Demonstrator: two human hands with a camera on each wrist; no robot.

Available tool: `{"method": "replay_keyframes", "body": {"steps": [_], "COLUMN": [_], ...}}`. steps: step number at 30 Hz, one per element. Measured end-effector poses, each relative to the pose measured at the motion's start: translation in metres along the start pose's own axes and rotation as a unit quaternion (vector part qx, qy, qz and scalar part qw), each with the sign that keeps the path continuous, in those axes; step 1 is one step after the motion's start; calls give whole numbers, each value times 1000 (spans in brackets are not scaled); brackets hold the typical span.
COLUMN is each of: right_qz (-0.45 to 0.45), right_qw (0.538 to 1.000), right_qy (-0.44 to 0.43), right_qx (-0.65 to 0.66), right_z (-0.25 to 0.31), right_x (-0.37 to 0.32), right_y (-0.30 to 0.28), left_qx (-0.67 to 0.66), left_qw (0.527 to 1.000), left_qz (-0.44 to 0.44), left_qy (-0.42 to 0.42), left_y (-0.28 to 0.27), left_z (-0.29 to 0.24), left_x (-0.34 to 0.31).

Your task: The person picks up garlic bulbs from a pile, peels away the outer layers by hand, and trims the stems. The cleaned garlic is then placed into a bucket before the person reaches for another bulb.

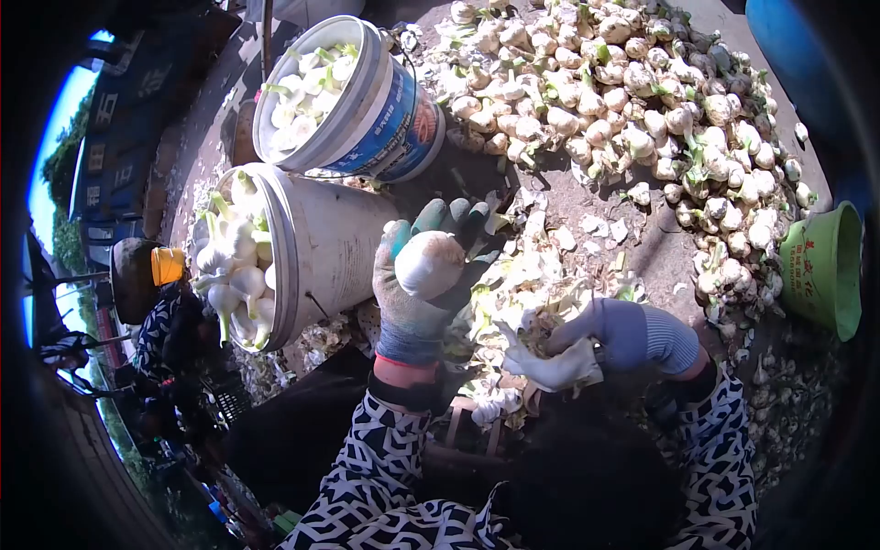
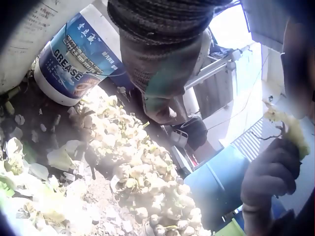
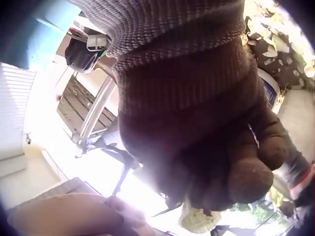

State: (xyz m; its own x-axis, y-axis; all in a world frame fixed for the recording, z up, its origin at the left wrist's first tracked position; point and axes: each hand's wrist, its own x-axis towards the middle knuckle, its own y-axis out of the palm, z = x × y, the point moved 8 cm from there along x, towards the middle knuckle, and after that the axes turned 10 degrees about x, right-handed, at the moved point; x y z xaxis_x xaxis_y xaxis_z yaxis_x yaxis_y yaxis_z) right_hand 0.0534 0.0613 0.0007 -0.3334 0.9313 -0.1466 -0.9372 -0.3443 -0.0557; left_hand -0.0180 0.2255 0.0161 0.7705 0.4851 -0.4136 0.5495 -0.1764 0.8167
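Note:
In the head view my gloved left hand (image 1: 412,312) holds a white, peeled garlic bulb (image 1: 429,264) in its palm, thumb on one side and fingers behind it. The bulb's cut root end faces up. Lower and to the right, my gloved right hand (image 1: 610,335) grips a limp piece of pale garlic skin (image 1: 559,367). The left wrist view also has the right hand (image 2: 270,182) raised with the skin (image 2: 290,130) above its curled fingers. A pale frill of skin (image 3: 199,220) pokes out below the right fingers in the right wrist view.
A white bucket (image 1: 335,243) of peeled garlic lies tilted at left, beside a blue-labelled grease bucket (image 1: 390,115) holding more. Behind is a big heap of unpeeled garlic (image 1: 605,92). Loose skins (image 1: 522,284) litter the ground. A green bucket (image 1: 816,270) lies tipped at right.

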Motion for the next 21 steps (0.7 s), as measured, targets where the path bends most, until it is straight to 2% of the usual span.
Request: {"method": "replay_keyframes", "body": {"steps": [1, 2, 3, 4, 5, 7, 9, 10, 11, 13, 15, 17, 18, 19, 20, 21], "right_qz": [85, 78, -24, -122, -230, -243, -225, -222, -221, -177, -193, -211, -213, -234, -255, -253], "right_qw": [957, 957, 960, 951, 965, 965, 959, 960, 960, 933, 919, 919, 918, 920, 922, 923], "right_qy": [151, 154, 197, 236, 121, 86, 87, 76, 78, 143, 121, 99, 98, 86, 74, 74], "right_qx": [-231, -232, -197, -160, -16, 45, 145, 151, 153, 280, 321, 319, 320, 302, 283, 280], "right_z": [-19, -10, -3, -3, 6, 25, 12, 9, 12, 13, 16, 18, 10, -2, -4, -5], "right_x": [14, 23, 27, 24, 23, 33, 48, 53, 52, 48, 42, 39, 36, 33, 32, 32], "right_y": [17, 13, -11, -32, -46, -59, -53, -51, -49, -37, -36, -37, -34, -35, -38, -37], "left_qx": [2, 202, 391, 512, 632, 737, 556, 565, 565, 570, 566, 512, 695, 696, 580, 442], "left_qw": [1000, 974, 896, 834, 729, 642, 820, 814, 815, 816, 818, 858, 653, 652, 784, 886], "left_qz": [5, -12, -31, 6, 38, 66, 18, 73, 72, 54, 75, 10, 133, 135, 121, 101], "left_qy": [-5, 103, 208, 205, 260, 201, 132, 113, 110, 78, 71, 33, 270, 269, 185, 95], "left_y": [-6, -20, -7, 7, 24, 49, 33, 46, 49, 44, 38, 19, 47, 41, 30, 19], "left_z": [7, -3, -16, -18, -19, -13, -10, -3, -4, -6, -4, -3, -11, -13, -15, -11], "left_x": [4, 9, 7, -2, -8, -13, -22, -13, -16, -19, -19, -23, -23, -24, -18, -15]}}
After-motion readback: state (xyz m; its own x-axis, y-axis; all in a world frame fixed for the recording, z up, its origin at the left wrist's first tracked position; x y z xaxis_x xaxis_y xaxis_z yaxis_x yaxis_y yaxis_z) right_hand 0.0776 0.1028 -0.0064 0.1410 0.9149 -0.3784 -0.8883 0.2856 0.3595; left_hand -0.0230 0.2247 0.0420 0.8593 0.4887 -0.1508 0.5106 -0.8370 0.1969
